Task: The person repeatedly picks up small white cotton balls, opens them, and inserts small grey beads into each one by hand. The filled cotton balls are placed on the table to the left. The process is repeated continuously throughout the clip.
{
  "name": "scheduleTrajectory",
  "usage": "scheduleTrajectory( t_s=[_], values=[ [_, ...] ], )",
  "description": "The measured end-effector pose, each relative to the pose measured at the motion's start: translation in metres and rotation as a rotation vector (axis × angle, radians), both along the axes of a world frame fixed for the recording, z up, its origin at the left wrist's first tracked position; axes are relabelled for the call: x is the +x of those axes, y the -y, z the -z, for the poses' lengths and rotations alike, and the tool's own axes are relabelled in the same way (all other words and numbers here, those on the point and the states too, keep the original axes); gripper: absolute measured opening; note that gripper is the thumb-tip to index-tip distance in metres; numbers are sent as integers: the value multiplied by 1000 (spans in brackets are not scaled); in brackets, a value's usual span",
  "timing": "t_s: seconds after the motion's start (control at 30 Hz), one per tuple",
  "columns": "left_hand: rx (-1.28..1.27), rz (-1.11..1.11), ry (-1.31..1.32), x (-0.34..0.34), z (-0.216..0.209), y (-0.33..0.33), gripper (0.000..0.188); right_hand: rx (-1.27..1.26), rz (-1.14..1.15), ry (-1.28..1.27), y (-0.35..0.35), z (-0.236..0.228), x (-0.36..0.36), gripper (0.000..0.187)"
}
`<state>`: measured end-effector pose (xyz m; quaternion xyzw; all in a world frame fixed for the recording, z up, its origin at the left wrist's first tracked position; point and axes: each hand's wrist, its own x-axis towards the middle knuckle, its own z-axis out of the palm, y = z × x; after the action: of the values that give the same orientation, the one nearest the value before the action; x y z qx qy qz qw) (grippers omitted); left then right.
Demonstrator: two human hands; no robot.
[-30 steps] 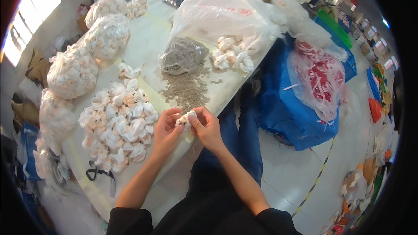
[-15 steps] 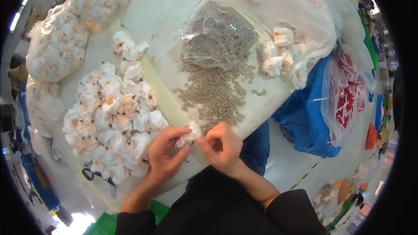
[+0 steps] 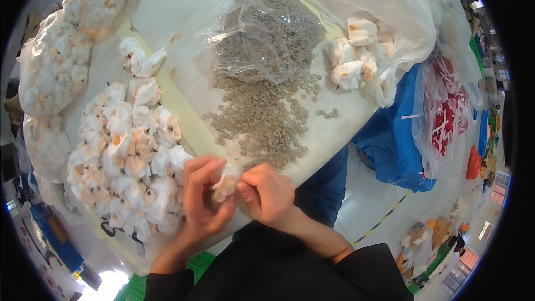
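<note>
Over the table's near edge, my left hand is closed around a small soft white-and-beige bundle, perhaps fabric or cotton. My right hand meets it from the right, thumb and forefinger pinched together at the bundle's edge. Whether those fingertips hold something small as well cannot be made out. Left of my hands lies a heap of similar white-and-beige bundles with small dark tips. Just beyond my hands, small grey-brown rings spill out of a clear plastic bag.
Filled clear bags of bundles line the table's left side. More white bundles lie by a large translucent bag at the right. Past the right edge stands a blue sack beside red pieces in plastic. A yellow strip crosses the table.
The bundle now stands more upright in my left hand, whose fingers wrap it more. My right hand has shifted slightly left and down, its fingers more closed. The whole view has shifted somewhat.
</note>
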<state>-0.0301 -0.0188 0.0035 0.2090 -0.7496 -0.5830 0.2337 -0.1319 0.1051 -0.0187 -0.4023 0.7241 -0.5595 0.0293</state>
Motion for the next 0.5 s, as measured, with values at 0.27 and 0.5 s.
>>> scheduleTrajectory(
  t_s=[0.27,0.5],
  values=[
    [-221,254,134,-3,-4,7,14,-81,-76,111,-8,2,-4,9],
    [-144,231,117,-2,-4,2,8,-66,-71,138,-16,0,-3,8]
  ],
)
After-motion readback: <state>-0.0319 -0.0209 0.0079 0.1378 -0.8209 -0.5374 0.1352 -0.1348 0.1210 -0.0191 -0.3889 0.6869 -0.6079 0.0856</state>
